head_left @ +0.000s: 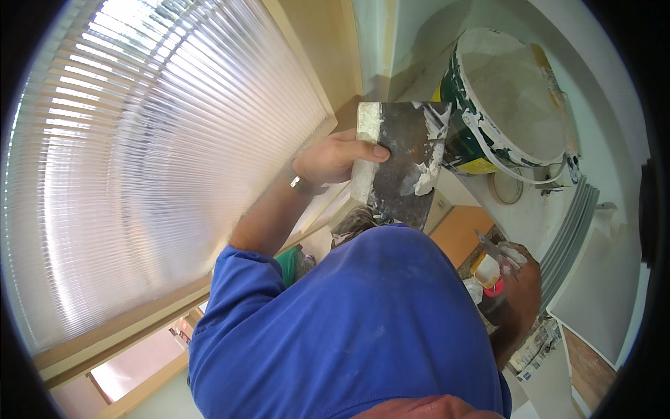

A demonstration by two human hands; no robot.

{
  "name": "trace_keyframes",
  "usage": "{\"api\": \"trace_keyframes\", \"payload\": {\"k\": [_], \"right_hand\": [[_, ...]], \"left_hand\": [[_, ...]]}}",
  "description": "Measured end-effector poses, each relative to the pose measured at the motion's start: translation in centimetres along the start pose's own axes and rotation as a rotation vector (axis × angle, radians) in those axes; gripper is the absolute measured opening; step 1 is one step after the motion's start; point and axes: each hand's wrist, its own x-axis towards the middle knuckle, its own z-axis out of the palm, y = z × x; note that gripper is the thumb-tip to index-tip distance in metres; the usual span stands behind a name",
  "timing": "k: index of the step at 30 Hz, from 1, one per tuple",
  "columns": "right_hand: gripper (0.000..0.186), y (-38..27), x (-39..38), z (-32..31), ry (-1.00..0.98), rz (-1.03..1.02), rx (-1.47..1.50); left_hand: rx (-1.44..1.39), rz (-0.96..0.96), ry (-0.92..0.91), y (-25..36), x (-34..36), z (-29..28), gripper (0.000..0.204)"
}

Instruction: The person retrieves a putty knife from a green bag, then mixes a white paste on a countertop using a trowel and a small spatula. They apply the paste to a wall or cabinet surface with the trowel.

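Note:
My left hand (333, 158) grips a wide, dark rectangular plastering blade (403, 157) by its plaster-crusted pale edge, thumb flat across the face. Lumps of white filler cling to the blade's far side. Lower down at the right, my right hand (520, 290) is closed round a putty knife (490, 246), whose metal end points up and left. White filler smears show on the knife and the fingers; the handle is mostly hidden. Just beyond the blade stands a large green and yellow bucket (457, 133) with a pale, filler-coated inside.
A brush (548, 70) lies along the bucket's rim, and its white handle (481, 143) hangs down in front. Ribbed translucent panels (153, 174) in a wooden frame run along my left. At the right are stacked grey strips (569, 237) and a white board (597, 293).

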Motion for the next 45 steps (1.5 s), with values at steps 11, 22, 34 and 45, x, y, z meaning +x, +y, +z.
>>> {"api": "trace_keyframes", "payload": {"k": [11,22,34,45], "right_hand": [[0.017,-11.6,0.4,-2.2,0.148,-0.536,0.029],[0.04,-14.2,1.3,-2.4,0.088,-0.725,-0.2],[0.045,-14.9,2.7,-2.9,0.058,-0.813,-0.404],[0.043,-16.0,2.2,-2.7,0.161,-0.914,-0.674]], "left_hand": [[-0.014,0.071,0.194,1.1,-0.1,1.3,0.04],[0.28,0.167,0.13,3.8,-2.2,5.0,0.048],[0.29,0.201,0.052,3.7,-1.9,6.3,0.046],[0.33,0.216,0.055,3.4,-1.9,6.8,0.041]]}}
